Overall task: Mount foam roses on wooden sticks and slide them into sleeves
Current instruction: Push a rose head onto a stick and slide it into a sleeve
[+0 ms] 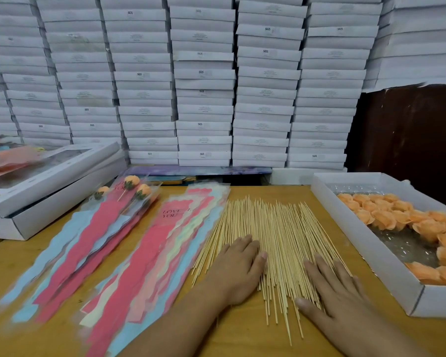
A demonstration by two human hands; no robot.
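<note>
1. Sticks point(273, 243) lie in a loose fan on the wooden table point(245, 336), their long axes running away from the person, points toward the stacked boxes point(204, 81), blunt ends nearest the body
2. Left hand point(236, 269) rests flat on the left part of the pile, fingers straight and relaxed, gripping nothing; its fingertips point up along the sticks
3. Right hand point(332, 287) lies flat on the right part of the pile, fingers spread and straight, thumb reaching in over the near ends; it too holds nothing
4. Foam roses point(402, 222), orange, sit in the white tray point(366, 253) just right of the sticks, so the right hand is clearly the nearer one to them
5. Sleeves point(150, 253), pink, blue and pale, lie in overlapping stacks just left of the sticks, their long axes roughly parallel to the sticks; the left hand is nearer these
6. Finished roses in sleeves point(131, 189) rest on the far-left sleeve stack, beside an open white box point(49, 181)
7. Judgement: a single stick has yet to be separated; since both palms lie along the stick axis, a fingertip would have to roll one sideways out of the pile before pinching it, and the right hand would then reach rightward for a rose
</note>
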